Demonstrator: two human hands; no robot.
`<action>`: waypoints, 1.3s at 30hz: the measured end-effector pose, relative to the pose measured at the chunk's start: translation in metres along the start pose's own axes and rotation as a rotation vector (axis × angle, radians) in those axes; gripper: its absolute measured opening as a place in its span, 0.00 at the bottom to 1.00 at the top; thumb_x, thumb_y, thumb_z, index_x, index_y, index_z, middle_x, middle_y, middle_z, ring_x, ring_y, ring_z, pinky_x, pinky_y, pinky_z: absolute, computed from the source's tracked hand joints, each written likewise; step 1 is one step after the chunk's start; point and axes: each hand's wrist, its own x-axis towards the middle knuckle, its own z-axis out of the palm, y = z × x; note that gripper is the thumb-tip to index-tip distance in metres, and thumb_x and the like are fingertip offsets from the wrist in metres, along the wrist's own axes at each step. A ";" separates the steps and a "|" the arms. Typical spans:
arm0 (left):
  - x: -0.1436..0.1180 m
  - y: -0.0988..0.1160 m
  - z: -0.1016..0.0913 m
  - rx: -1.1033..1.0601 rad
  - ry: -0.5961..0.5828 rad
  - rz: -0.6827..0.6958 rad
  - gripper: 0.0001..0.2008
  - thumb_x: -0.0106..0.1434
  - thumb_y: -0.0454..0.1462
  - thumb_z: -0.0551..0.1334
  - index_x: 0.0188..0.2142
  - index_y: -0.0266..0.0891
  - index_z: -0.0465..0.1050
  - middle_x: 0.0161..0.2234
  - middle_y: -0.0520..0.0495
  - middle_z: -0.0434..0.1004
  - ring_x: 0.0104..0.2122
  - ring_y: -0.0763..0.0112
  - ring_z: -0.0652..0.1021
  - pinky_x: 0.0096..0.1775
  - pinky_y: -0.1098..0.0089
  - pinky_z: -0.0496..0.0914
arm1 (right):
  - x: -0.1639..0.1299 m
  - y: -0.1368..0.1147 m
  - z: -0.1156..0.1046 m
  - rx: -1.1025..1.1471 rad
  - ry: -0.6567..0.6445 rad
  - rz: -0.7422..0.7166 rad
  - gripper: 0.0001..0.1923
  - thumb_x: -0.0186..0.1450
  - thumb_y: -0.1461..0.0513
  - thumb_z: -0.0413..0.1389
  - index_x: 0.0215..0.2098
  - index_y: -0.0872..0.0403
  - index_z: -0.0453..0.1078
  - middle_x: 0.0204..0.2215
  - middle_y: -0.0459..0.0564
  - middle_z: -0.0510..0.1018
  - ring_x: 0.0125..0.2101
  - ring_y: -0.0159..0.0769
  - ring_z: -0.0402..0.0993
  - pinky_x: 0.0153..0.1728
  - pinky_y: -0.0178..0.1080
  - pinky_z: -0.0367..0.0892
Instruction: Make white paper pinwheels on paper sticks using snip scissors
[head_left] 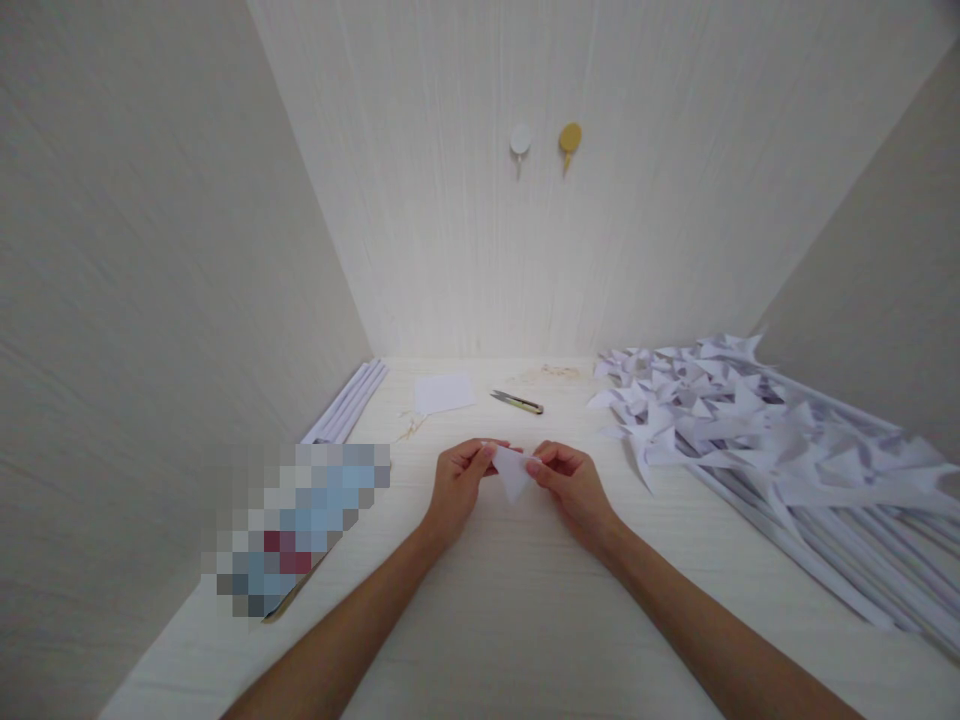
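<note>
A small piece of white paper, folded into a triangle, is held between my two hands above the table, its point hanging down toward me. My left hand pinches its left corner between thumb and fingers. At the right corner, my right hand grips the paper the same way. Beyond my hands lies a small cutter with a pointed blade and a yellow-green handle. A flat white sheet of paper rests to its left.
Many white paper pinwheels on rolled paper sticks are heaped at the right. Several paper rolls lie at the back left, near a blurred-out bluish item. Thin pale strips lie near the wall, which bears white and yellow hooks.
</note>
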 end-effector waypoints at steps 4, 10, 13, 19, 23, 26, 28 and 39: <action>-0.007 0.008 -0.004 0.313 0.005 0.222 0.12 0.57 0.39 0.54 0.31 0.39 0.75 0.33 0.46 0.78 0.34 0.68 0.76 0.40 0.68 0.68 | -0.001 -0.001 -0.001 0.018 -0.029 0.041 0.05 0.46 0.61 0.60 0.19 0.55 0.70 0.18 0.42 0.70 0.19 0.24 0.62 0.20 0.30 0.55; -0.016 0.006 -0.007 0.488 -0.091 0.532 0.13 0.58 0.34 0.53 0.39 0.42 0.73 0.39 0.46 0.76 0.40 0.68 0.75 0.44 0.68 0.67 | -0.005 -0.003 0.005 0.194 -0.034 0.240 0.07 0.44 0.62 0.61 0.23 0.55 0.72 0.22 0.46 0.75 0.23 0.29 0.70 0.24 0.31 0.63; -0.015 0.002 -0.007 0.604 -0.233 0.709 0.14 0.57 0.31 0.54 0.41 0.41 0.71 0.41 0.44 0.74 0.43 0.68 0.73 0.45 0.68 0.67 | -0.003 -0.002 0.005 0.286 0.004 0.252 0.05 0.42 0.65 0.61 0.20 0.56 0.73 0.20 0.45 0.75 0.22 0.26 0.69 0.25 0.29 0.64; -0.010 -0.001 -0.005 0.983 -0.230 1.191 0.15 0.56 0.28 0.54 0.44 0.33 0.68 0.42 0.41 0.74 0.44 0.68 0.72 0.44 0.68 0.68 | -0.002 0.001 0.005 0.265 0.135 0.218 0.05 0.41 0.67 0.60 0.19 0.59 0.74 0.18 0.47 0.76 0.22 0.26 0.68 0.25 0.27 0.64; -0.011 0.003 -0.004 1.138 -0.240 1.321 0.13 0.55 0.28 0.56 0.41 0.28 0.68 0.40 0.38 0.74 0.43 0.66 0.73 0.43 0.68 0.69 | -0.003 0.004 0.008 0.229 0.181 0.208 0.04 0.42 0.66 0.59 0.18 0.58 0.74 0.16 0.46 0.74 0.21 0.25 0.67 0.24 0.27 0.63; -0.013 0.003 -0.003 1.082 -0.211 1.288 0.13 0.55 0.27 0.55 0.41 0.29 0.68 0.39 0.39 0.75 0.41 0.67 0.74 0.43 0.68 0.70 | -0.003 0.004 0.007 0.207 0.179 0.203 0.03 0.42 0.66 0.59 0.18 0.58 0.74 0.16 0.46 0.74 0.20 0.25 0.67 0.23 0.28 0.62; -0.013 0.001 -0.001 0.943 -0.137 1.177 0.14 0.55 0.26 0.54 0.42 0.30 0.68 0.38 0.39 0.76 0.41 0.69 0.75 0.42 0.70 0.70 | -0.003 0.002 0.007 0.201 0.146 0.205 0.03 0.42 0.65 0.60 0.18 0.57 0.74 0.17 0.45 0.75 0.20 0.25 0.67 0.22 0.28 0.62; -0.013 0.004 0.002 0.364 0.168 0.377 0.11 0.57 0.35 0.54 0.35 0.40 0.75 0.34 0.48 0.78 0.35 0.69 0.76 0.39 0.70 0.69 | -0.002 0.002 0.006 0.077 0.092 0.072 0.09 0.40 0.63 0.64 0.22 0.55 0.73 0.20 0.44 0.75 0.21 0.25 0.66 0.25 0.31 0.61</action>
